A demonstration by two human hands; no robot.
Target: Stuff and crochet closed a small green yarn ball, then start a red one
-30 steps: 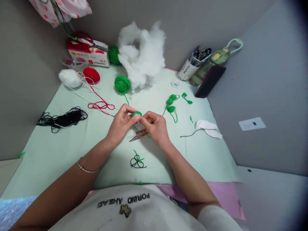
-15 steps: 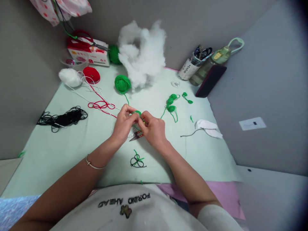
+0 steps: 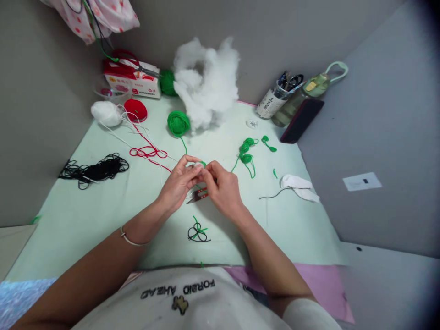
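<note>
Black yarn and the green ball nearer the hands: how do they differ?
The black yarn lies loose and spread out; the green ball is wound, round and compact.
The black yarn takes up a wider stretch; the green ball is narrower.
Both rest on the pale table covering.

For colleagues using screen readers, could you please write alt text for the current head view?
A left hand pinches a small green yarn piece, the right hand close beside it, over a pale green tabletop. Red-handled thread snips lie beneath, partly hidden. A green yarn ball and white stuffing sit behind, black yarn at left, green crocheted pieces at right.
</note>
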